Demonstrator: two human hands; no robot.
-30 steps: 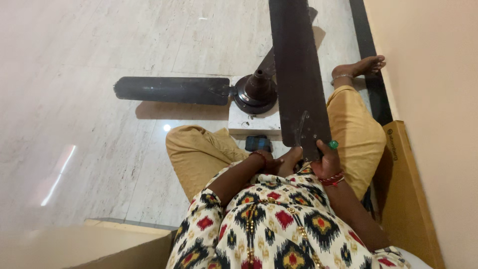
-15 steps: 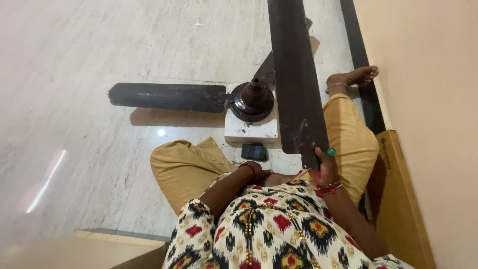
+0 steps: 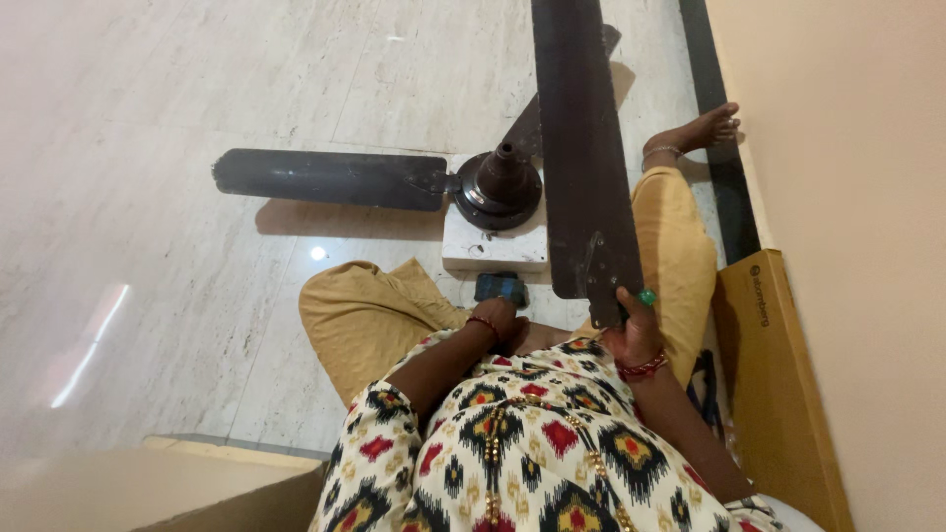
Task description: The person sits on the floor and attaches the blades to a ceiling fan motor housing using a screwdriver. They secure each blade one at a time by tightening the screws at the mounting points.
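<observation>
My right hand grips the near end of a long dark-brown detached fan blade, fingers closed round its metal bracket end. The blade's long axis runs straight away from me, far end out of view. My left hand rests low by my lap, curled, nothing visibly held; can't tell its grip. Just beyond it lies a small dark blue-black object. Further out, the dark-brown fan motor hub sits on a white block, one blade attached, pointing left.
</observation>
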